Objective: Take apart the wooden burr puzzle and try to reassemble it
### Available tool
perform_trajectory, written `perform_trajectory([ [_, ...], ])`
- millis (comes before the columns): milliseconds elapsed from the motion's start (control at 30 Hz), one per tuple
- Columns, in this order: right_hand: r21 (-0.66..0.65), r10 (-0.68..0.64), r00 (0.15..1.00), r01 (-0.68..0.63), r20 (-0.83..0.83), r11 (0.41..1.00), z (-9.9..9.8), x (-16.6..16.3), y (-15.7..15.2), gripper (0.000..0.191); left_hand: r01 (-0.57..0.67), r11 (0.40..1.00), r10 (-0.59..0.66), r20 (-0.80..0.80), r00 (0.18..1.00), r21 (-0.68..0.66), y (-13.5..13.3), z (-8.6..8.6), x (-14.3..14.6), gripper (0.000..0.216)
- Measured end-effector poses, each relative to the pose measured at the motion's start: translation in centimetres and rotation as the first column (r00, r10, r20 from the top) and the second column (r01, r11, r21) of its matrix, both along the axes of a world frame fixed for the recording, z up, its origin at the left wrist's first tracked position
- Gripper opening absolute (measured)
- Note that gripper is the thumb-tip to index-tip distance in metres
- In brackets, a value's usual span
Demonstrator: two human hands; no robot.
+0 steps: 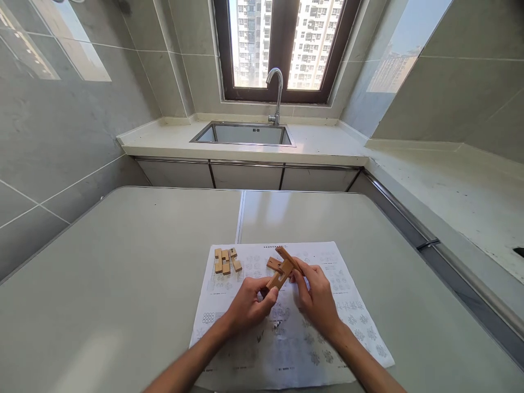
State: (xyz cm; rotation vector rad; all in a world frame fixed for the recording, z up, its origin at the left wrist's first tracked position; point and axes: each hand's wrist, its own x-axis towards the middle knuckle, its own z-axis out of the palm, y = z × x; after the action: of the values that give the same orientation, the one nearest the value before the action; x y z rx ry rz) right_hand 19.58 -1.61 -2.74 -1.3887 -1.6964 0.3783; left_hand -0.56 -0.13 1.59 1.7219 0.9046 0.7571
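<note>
Several notched wooden puzzle pieces (284, 267) are joined crosswise and held up over the printed sheet. My left hand (252, 299) pinches the lower left end of this joined group between thumb and fingers. On its right side, my right hand (315, 292) grips another bar of it with thumb and fingertips. Loose wooden puzzle pieces (222, 262) lie on the upper left of the sheet, one marked with a 3. The white instruction sheet (344, 327) carries rows of small line drawings and lies under both hands.
The sheet rests on a pale table (123, 284) with a seam (240, 218) down its middle. Beyond it are a counter (323, 144), a sink (245, 132), a tap (279, 95) and a window. Another counter (462, 185) runs along the right.
</note>
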Motion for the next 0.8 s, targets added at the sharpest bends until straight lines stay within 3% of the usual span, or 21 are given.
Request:
perform_trajectory([
  [400,0.028,-0.079,0.995,0.077,0.066,0.997,-0.2,-0.2,-0.1,0.036,-0.057,0.997,0.059,-0.053,0.997,0.044,-0.7,-0.9,0.8,0.034],
  [800,-0.017,-0.045,0.999,0.045,0.024,0.999,0.1,0.0,0.0,0.035,-0.008,1.000,0.008,-0.012,1.000,0.023,0.1,0.4,0.3,0.036],
])
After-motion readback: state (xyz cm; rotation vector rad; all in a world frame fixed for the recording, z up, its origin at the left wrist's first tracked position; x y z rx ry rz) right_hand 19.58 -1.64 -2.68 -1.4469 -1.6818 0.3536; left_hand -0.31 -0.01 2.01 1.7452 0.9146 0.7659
